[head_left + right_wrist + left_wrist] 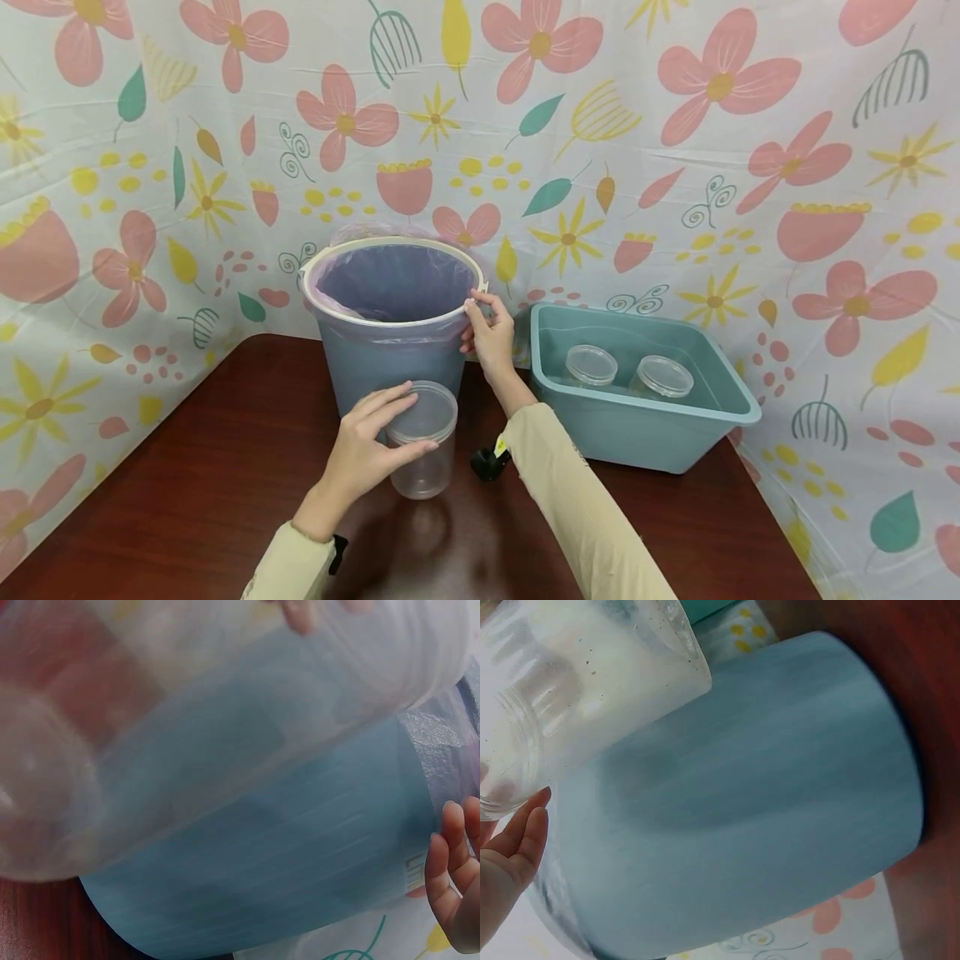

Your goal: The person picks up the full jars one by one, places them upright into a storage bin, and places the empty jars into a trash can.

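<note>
A clear plastic jar [423,467] stands upright in front of the blue-grey trash bin [390,358]. My left hand [363,450] grips it near the top, thumb on the near side and fingers on the far side. Whether its base touches the table cannot be told. In the left wrist view the jar [622,682] looks see-through, with fingers behind it. My right hand [491,333] is at the right side of the bin's white rim [360,319], its fingers loosely bent beside the edge. In the right wrist view that hand [457,877] shows nothing held.
A thin translucent bag [405,275] lines the bin and folds over its rim. To the right, a teal basin [622,425] holds two clear lidded jars [591,365]. Everything stands on a dark reddish-brown table [225,467], with a flower-patterned cloth [637,183] behind.
</note>
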A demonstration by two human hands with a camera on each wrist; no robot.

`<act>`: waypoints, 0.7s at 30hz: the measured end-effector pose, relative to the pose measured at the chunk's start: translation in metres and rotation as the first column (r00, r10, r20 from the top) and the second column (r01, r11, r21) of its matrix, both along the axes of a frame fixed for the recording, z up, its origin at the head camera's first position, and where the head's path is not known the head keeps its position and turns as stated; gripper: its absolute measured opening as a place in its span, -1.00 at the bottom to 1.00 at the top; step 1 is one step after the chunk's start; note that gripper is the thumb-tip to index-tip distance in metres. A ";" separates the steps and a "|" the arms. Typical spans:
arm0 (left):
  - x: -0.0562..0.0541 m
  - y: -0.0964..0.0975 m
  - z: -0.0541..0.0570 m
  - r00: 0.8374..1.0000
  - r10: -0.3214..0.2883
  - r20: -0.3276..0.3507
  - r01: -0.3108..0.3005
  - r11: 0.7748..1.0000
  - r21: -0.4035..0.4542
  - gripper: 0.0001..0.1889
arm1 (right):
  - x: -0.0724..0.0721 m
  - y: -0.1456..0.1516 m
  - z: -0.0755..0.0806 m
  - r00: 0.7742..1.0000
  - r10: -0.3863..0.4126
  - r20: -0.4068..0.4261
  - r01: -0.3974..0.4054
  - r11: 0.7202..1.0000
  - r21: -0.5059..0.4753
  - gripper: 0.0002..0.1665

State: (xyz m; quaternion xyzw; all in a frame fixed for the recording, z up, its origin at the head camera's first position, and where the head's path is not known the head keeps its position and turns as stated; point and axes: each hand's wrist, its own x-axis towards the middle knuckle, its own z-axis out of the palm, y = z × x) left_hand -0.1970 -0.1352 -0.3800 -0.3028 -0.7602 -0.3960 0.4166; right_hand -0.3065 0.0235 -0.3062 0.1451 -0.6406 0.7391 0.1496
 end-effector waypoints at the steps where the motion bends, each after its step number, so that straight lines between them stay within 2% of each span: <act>1: -0.001 -0.001 0.003 1.000 0.000 -0.009 0.000 1.000 0.000 -0.41 | 0.000 0.000 0.000 1.000 0.000 -0.001 0.000 1.000 0.000 -0.68; 10: -0.005 -0.009 0.026 0.996 0.001 -0.092 0.000 1.000 0.006 -0.39 | 0.000 -0.001 -0.001 1.000 0.003 -0.009 -0.003 1.000 -0.002 -0.68; 21: -0.006 -0.016 0.062 0.980 -0.006 -0.199 0.011 1.000 0.025 -0.40 | -0.002 0.000 -0.001 1.000 0.004 0.009 -0.004 1.000 -0.009 -0.68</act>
